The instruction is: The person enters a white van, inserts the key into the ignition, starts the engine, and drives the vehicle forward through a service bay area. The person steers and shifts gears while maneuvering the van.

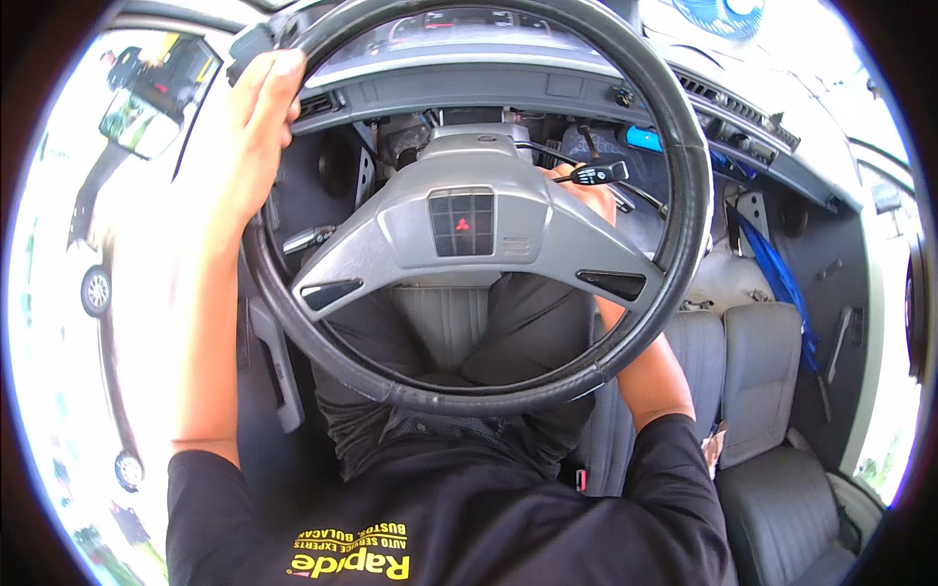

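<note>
A black-rimmed steering wheel [469,402] with a grey centre pad fills the middle of the view. My left hand [266,122] is closed on the upper left of its rim, fingers curled at the edge. My right hand [588,195] reaches behind the wheel to the right side of the grey steering column [474,142]. Its fingers are mostly hidden by the column and the wheel's hub, so what they touch does not show. Just above this hand sticks out a black control stalk [598,174]. Another stalk [309,239] points out on the left.
Beyond the wheel lies the grey dashboard [469,88] with its instrument cluster [459,24]. An open lower panel shows wiring. Grey seats [762,381] stand to the right, near a hanging blue strap [777,269]. A side mirror [140,122] and parked cars show at the left.
</note>
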The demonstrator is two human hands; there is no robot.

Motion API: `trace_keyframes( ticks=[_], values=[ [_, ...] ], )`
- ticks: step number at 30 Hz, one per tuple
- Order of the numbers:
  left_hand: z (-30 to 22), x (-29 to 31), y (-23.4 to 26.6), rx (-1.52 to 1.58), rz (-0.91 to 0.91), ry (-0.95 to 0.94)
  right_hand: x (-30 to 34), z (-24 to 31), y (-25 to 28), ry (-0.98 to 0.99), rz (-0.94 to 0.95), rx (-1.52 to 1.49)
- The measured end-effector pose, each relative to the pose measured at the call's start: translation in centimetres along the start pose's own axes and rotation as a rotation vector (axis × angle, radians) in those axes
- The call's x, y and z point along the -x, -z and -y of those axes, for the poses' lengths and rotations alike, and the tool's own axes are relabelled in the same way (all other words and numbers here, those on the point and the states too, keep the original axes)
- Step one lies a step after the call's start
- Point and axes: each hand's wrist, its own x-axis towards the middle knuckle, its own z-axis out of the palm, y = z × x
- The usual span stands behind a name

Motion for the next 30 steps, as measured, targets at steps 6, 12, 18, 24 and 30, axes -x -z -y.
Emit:
trace_keyframes(
  ticks=[6,12,18,24,30],
  values=[
    [0.7,-0.3,0.3,-0.009,-0.021,0.024,-0.9,0.3,0.4,-0.103,0.155,0.123],
    [1.1,-0.7,0.5,0.005,-0.030,0.011,-0.6,0.6,1.1,-0.221,0.210,0.123],
    [1.1,-0.5,0.8,-0.043,-0.006,-0.037,0.6,-0.5,1.7,-0.432,0.164,-0.282],
    [1.3,-1.3,0.3,-0.297,-0.211,-0.104,6.5,0.2,7.0,-0.763,-0.076,-1.027],
    [-7.1,6.7,-4.8,0.034,-0.071,-0.790,11.7,3.2,12.4,-0.687,-0.535,-1.643]
  ],
)
